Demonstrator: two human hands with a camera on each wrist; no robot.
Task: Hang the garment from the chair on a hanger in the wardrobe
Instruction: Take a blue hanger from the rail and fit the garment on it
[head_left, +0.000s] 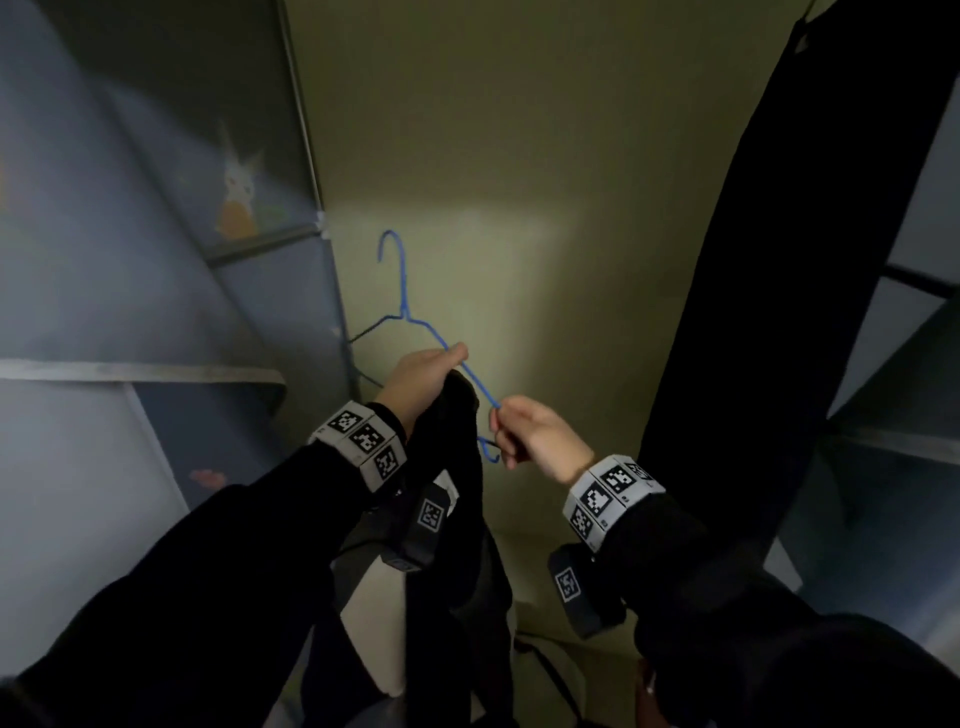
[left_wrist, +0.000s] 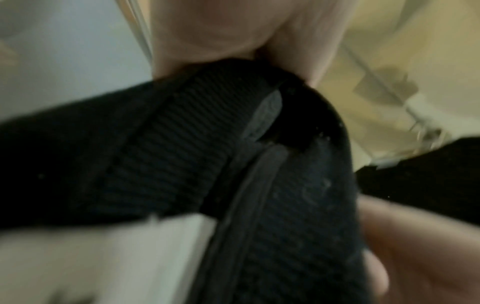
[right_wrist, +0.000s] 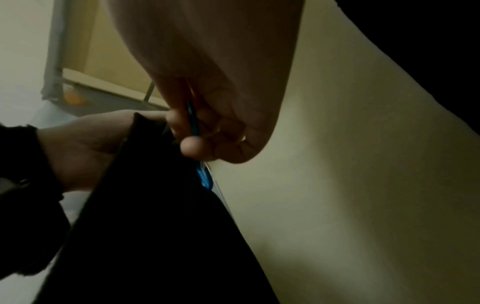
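The black garment, with a ribbed band, hangs bunched beneath your left hand, which grips it against the blue wire hanger. Your right hand pinches the hanger's lower arm, before the wardrobe's yellowish back wall.

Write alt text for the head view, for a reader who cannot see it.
Two hands hold a thin blue wire hanger inside a dim wardrobe: the left hand also grips a black knitted garment, and the right hand pinches the hanger's end. Another dark garment hangs at right.
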